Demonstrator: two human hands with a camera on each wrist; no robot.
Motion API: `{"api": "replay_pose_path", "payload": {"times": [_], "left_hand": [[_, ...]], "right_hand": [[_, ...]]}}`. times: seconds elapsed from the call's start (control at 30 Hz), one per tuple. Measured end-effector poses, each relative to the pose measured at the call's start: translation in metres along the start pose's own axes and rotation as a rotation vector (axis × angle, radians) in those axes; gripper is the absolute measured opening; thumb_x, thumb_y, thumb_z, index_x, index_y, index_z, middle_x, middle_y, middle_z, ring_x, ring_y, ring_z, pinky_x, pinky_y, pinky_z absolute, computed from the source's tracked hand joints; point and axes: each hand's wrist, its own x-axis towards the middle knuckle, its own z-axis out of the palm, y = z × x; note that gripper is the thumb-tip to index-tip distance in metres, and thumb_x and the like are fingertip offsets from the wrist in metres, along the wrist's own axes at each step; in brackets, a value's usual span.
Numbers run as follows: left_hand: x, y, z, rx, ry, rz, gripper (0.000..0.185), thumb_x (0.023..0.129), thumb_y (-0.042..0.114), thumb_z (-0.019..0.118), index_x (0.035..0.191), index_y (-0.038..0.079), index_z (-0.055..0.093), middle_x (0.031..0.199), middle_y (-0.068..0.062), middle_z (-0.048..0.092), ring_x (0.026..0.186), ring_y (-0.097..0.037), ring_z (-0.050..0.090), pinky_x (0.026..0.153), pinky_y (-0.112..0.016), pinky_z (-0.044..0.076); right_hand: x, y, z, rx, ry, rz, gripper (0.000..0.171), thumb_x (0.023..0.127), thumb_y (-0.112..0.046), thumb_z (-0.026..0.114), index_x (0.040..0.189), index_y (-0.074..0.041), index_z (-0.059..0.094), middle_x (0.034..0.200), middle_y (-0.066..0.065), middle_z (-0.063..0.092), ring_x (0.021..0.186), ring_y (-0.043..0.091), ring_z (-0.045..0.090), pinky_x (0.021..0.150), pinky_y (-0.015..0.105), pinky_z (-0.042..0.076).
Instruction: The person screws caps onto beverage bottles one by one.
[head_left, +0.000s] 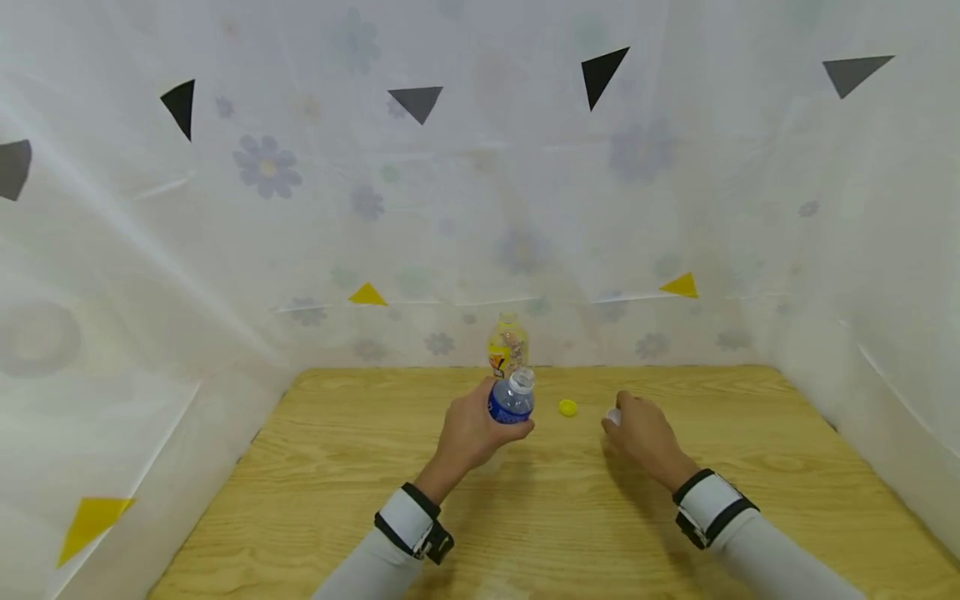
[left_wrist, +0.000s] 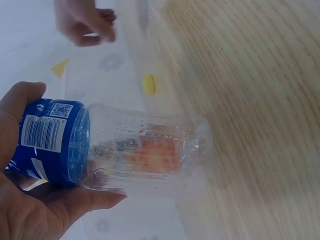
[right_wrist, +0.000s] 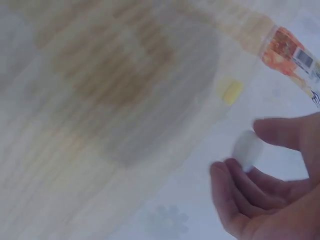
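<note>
Two hands reach forward over the light wooden bench (head_left: pixel 360 467), each forearm in a pale sleeve with a white and black wrist strap. The left hand (head_left: pixel 471 432) comes in from the lower middle, wrist slightly raised, its fingers and thumb curled round the blue-labelled lower part of a clear plastic water bottle with a blue label (head_left: pixel 512 397). In the left wrist view the palm (left_wrist: pixel 30 210) cradles the label end, thumb on one side, fingers beneath. The bottle is held just above the bench near its middle, tilted: its long axis runs from the gripped base up and away from the person, the open, capless neck pointing toward the far curtain and a little to the right.

The right hand (head_left: pixel 641 433) sits low over the bench to the right of the bottle, well apart from it, knuckles up and fingers curled. It pinches a small white bottle cap (right_wrist: pixel 247 150) between thumb and fingertips; in the head view the cap (head_left: pixel 613 416) shows at the hand's left edge.

Between the two hands, a small yellow cap (head_left: pixel 567 407) lies on the bench. Behind the held bottle, at the far edge of the bench, a clear bottle with a yellow and orange label (head_left: pixel 507 344) stands upright, uncapped, against the white flowered curtain (head_left: pixel 525 208).
</note>
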Motion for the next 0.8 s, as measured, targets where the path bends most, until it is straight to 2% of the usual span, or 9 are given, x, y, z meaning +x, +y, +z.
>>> {"api": "replay_pose_path", "payload": {"times": [0.17, 0.33, 0.5, 0.57, 0.67, 0.8], "left_hand": [[0.001, -0.001, 0.001, 0.004, -0.005, 0.007, 0.069, 0.079, 0.043, 0.084, 0.136, 0.014, 0.058, 0.115, -0.004, 0.073, 0.099, -0.02, 0.071, 0.078, -0.038, 0.057], [0.002, -0.001, 0.003, 0.009, -0.016, -0.005, 0.07, 0.078, 0.045, 0.084, 0.136, 0.016, 0.058, 0.116, -0.003, 0.072, 0.099, -0.02, 0.07, 0.078, -0.038, 0.057], [0.002, 0.001, 0.003, 0.014, -0.015, -0.015, 0.07, 0.078, 0.044, 0.084, 0.136, 0.015, 0.058, 0.116, -0.005, 0.072, 0.099, -0.021, 0.071, 0.078, -0.039, 0.057], [0.003, 0.001, 0.003, 0.019, -0.016, -0.012, 0.071, 0.078, 0.044, 0.084, 0.136, 0.015, 0.058, 0.116, -0.005, 0.072, 0.099, -0.021, 0.071, 0.078, -0.039, 0.057], [0.003, 0.001, 0.002, 0.022, -0.02, -0.007, 0.071, 0.079, 0.044, 0.084, 0.138, 0.015, 0.057, 0.117, -0.005, 0.072, 0.1, -0.021, 0.071, 0.078, -0.038, 0.057], [0.003, 0.002, 0.001, 0.023, -0.02, -0.017, 0.072, 0.079, 0.042, 0.084, 0.139, 0.014, 0.056, 0.117, -0.006, 0.072, 0.1, -0.023, 0.071, 0.079, -0.04, 0.057]], "right_hand": [[0.004, -0.009, -0.014, 0.1, 0.192, -0.052, 0.022, 0.097, -0.017, 0.06, 0.108, 0.002, 0.058, 0.083, 0.016, 0.062, 0.058, 0.019, 0.051, 0.051, 0.032, 0.041], [0.0, -0.022, -0.019, 0.157, 0.276, -0.068, 0.021, 0.094, -0.019, 0.063, 0.107, -0.003, 0.057, 0.075, 0.01, 0.059, 0.053, 0.016, 0.047, 0.049, 0.031, 0.038], [-0.009, -0.037, -0.018, 0.177, 0.35, -0.128, 0.017, 0.09, -0.014, 0.067, 0.095, -0.007, 0.053, 0.068, 0.005, 0.047, 0.05, 0.014, 0.035, 0.05, 0.029, 0.029], [-0.013, -0.042, -0.017, 0.182, 0.352, -0.14, 0.019, 0.089, -0.013, 0.069, 0.092, -0.007, 0.052, 0.071, 0.005, 0.047, 0.054, 0.015, 0.037, 0.053, 0.029, 0.03], [-0.017, -0.049, -0.013, 0.213, 0.316, -0.123, 0.022, 0.089, -0.012, 0.072, 0.096, -0.004, 0.053, 0.081, 0.009, 0.054, 0.066, 0.019, 0.048, 0.059, 0.031, 0.037], [-0.025, -0.055, -0.007, 0.256, 0.237, -0.099, 0.032, 0.092, -0.01, 0.07, 0.118, 0.004, 0.059, 0.095, 0.015, 0.063, 0.083, 0.026, 0.059, 0.068, 0.04, 0.048]]}}
